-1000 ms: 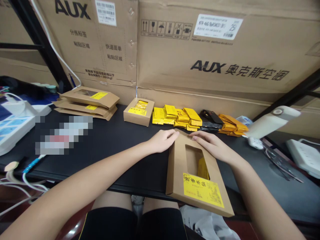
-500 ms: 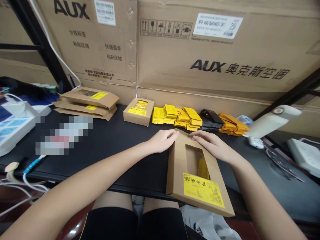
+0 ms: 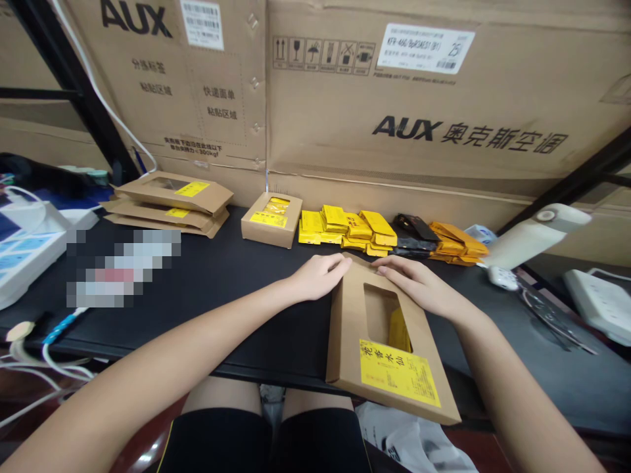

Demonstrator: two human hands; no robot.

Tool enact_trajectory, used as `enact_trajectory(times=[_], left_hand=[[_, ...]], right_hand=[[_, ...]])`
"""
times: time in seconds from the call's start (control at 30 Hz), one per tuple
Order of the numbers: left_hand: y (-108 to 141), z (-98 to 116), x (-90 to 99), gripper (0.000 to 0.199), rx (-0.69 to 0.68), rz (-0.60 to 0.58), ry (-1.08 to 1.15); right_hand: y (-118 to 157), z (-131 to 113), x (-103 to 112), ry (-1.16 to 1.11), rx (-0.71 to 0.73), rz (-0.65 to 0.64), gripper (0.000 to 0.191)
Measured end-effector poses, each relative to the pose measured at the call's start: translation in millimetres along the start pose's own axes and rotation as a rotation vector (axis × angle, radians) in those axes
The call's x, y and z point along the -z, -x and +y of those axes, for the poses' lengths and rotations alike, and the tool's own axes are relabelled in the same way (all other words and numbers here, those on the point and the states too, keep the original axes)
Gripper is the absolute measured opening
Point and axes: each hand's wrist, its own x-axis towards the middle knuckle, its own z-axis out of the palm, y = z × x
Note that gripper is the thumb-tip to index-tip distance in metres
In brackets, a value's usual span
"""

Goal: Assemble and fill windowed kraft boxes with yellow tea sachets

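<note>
Brown cardboard box with a cut-out window and a yellow label [image 3: 397, 368], lying flat, its near end at the black desk's [image 3: 236, 276] front edge. A small yellow packet [image 3: 399, 328] shows through the window. The person's left hand [image 3: 321, 276] touches the far left corner, fingers bent together; the right hand [image 3: 411, 281] rests on the far right side, fingers nearly together. Whether either pinches the cardboard, I cannot tell. Flat yellow packets [image 3: 345, 226] line the desk's back edge.

Even, moderately bright indoor light leaves soft shadows; glare spots the reddish floor [image 3: 150, 452]. Wide-angle distortion stretches the edges, fine print on the carton label [image 3: 426, 48] blurs, and pixelation masks part of the desk [image 3: 217, 263].
</note>
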Motion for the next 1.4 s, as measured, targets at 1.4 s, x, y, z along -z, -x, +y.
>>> enact_trajectory(times=[1.4], left_hand=[[-0.2,-0.8,0.5,0.041,-0.035,0.003,-0.045]], right_hand=[[-0.2,-1.7,0.4,0.015,0.015,0.009,0.039]])
